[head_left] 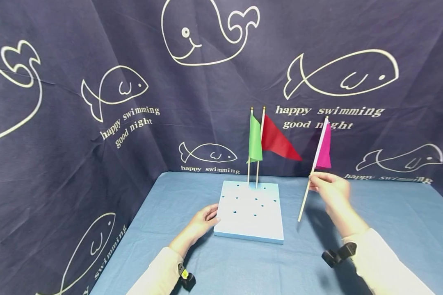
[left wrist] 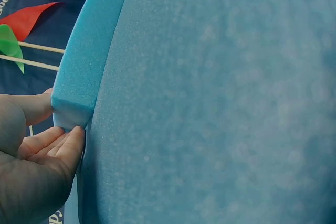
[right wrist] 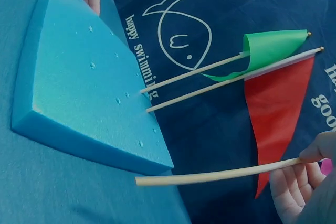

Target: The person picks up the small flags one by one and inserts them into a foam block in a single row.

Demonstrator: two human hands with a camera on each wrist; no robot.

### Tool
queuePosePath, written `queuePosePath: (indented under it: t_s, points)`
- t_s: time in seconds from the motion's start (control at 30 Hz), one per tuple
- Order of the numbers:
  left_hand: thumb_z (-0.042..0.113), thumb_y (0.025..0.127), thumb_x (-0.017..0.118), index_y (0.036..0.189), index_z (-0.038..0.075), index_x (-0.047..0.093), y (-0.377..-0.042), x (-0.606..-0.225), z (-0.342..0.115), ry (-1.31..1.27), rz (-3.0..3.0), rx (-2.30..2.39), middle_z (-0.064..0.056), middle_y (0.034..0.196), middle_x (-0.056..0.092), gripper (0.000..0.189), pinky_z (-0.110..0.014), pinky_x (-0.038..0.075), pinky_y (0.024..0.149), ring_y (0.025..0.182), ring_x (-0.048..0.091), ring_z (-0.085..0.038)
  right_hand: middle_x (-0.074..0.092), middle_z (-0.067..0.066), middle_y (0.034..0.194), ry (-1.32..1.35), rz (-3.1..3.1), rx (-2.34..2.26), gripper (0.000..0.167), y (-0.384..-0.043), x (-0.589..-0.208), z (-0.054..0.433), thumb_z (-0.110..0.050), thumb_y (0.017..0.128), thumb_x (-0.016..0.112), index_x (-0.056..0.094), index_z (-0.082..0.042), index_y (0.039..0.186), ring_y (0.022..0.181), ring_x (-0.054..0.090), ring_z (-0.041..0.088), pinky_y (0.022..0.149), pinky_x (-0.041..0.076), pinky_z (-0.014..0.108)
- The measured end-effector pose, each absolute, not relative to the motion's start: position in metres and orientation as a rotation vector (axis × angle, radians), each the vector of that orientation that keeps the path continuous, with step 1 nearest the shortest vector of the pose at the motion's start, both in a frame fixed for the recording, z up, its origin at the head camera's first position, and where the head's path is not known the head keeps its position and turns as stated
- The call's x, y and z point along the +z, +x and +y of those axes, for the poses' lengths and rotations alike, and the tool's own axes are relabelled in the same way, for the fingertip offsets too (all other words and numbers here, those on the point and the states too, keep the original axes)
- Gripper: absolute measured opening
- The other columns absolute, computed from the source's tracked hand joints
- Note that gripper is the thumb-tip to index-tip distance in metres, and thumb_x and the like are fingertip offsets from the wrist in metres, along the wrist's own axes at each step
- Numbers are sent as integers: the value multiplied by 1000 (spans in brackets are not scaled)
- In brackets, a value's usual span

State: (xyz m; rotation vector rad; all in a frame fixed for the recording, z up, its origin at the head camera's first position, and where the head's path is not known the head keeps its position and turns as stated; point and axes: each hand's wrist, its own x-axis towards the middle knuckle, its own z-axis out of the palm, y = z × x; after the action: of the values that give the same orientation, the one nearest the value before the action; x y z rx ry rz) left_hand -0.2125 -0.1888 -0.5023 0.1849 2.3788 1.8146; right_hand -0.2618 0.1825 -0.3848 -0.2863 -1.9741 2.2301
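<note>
A square pale-blue foam board with several small holes lies on the table. My left hand holds its left edge, the thumb over the top and the fingers low against the side. To the right of the board, my right hand pinches the wooden stick of a magenta flag between thumb and fingers. The flag leans, its bare lower end hanging just off the board's side. A green flag and a red flag stand upright in holes at the board's back.
Blue cloth covers the table. Behind and to the left hangs a dark navy curtain printed with white fish, whales and lettering. A small black device sits at the right wrist, another at the left.
</note>
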Motion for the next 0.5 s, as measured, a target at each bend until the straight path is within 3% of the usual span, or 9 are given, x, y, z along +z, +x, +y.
queuePosePath:
  t_s: [0.3, 0.5]
  points:
    - [10, 95, 61, 142, -4, 42, -213, -502, -189, 168, 2387, 1815, -23, 143, 48, 53, -41, 42, 109, 137, 43, -34, 66, -16, 60, -269, -1939, 2133, 37, -275, -382, 161, 4, 84, 66, 69, -28, 66, 54, 65, 0, 59, 57, 15]
    - [10, 95, 61, 142, -4, 42, -212, -503, -188, 164, 2387, 1813, -23, 143, 48, 53, -41, 41, 110, 136, 43, -35, 64, -18, 60, -219, -1993, 2016, 11, -285, -384, 150, 1, 84, 69, 74, -6, 91, 54, 64, 0, 60, 57, 14]
